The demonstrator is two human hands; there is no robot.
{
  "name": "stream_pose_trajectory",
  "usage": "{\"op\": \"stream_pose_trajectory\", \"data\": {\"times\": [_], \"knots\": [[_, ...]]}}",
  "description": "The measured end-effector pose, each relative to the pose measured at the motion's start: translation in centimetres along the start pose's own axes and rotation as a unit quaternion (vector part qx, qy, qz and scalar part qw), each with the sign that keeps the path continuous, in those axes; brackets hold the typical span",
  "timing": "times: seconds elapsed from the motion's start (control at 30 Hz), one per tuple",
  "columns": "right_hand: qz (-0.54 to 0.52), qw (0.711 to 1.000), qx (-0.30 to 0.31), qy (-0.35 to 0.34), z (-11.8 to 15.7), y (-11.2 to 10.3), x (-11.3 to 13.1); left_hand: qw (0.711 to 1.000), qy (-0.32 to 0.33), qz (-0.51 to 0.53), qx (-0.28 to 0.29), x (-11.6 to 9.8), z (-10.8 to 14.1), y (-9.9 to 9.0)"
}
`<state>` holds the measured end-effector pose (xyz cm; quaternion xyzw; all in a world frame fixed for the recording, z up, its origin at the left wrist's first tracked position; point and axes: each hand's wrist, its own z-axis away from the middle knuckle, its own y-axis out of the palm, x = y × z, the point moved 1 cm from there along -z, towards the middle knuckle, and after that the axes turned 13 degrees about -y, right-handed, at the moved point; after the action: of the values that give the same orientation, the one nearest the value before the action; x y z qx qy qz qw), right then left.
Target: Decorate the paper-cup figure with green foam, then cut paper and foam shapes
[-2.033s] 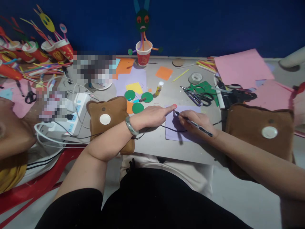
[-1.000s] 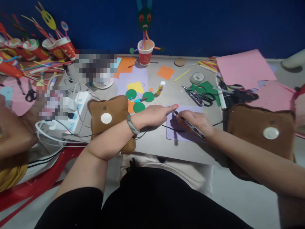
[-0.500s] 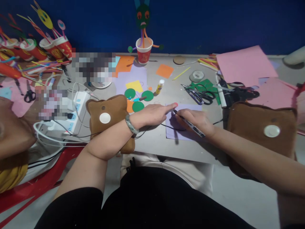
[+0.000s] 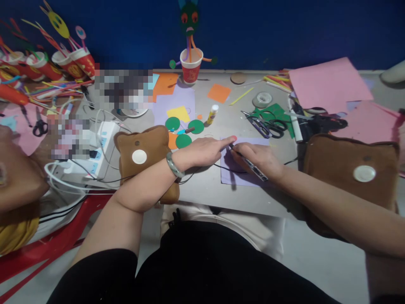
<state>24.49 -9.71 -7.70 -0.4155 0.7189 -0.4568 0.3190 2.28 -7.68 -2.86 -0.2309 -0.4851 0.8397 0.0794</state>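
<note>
right hand [image 4: 262, 158] pinching black pen [image 4: 252, 165], tip contact unclear, left hand [image 4: 207, 151] index outstretched, can't tell its grip, purple paper [image 4: 245, 179] partly covered

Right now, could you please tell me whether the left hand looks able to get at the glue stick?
Probably yes: the glue stick stands a little beyond the left hand, which seems to hold nothing, and no object visibly blocks the way between them.
</note>
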Motion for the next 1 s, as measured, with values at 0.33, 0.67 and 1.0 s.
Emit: {"op": "stream_pose_trajectory", "data": {"times": [0.33, 0.67, 1.0], "knots": [[-0.107, 0.989, -0.029, 0.099, 2.3, 0.4, -1.0, 1.000, 0.001, 0.000, -0.004, 0.2, 0.0, 0.2], [-0.101, 0.988, -0.012, 0.113, 2.3, 0.5, -0.7, 1.000, 0.001, -0.006, -0.004, 0.0, 0.0, 0.0], [-0.085, 0.992, -0.024, 0.092, 1.4, 0.4, -0.3, 1.000, 0.008, 0.007, -0.006, 0.2, -0.1, 0.1]]}}
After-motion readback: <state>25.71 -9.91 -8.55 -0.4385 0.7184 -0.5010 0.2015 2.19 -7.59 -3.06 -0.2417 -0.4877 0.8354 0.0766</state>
